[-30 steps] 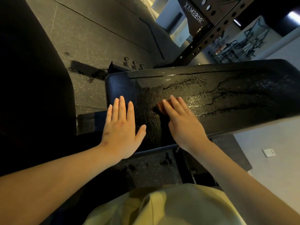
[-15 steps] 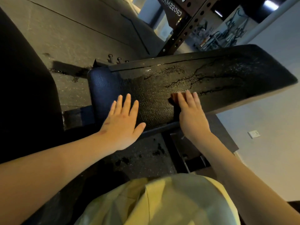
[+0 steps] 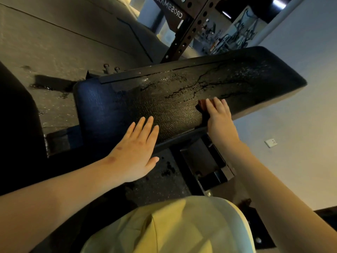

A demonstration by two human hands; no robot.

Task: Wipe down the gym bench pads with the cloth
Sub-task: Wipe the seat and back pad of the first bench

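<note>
Black cracked vinyl: bench pad, glistening wet. I see the cloth pinned under the right hand, fingers flat. The left hand is apart, spread flat, empty. Risk, I judge: the cloth snags the cracks and tears them wider.

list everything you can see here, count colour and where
bench pad: 1, black, cracked, wet-looking, across the middle
cloth: 1, reddish-brown, on the pad under the right fingers
rack upright: 1, dark, perforated, behind the pad
bolts: 2 visible, dark, beyond the pad's far left corner
bench frame: 1, black, below the pad
wall socket: 1, white, right wall
floor: dark grey, upper left
garment: 1, pale yellow, bottom centre
left hand: fingers straight, at the pad's near edge
right hand: fingers straight, pressing the cloth
</note>
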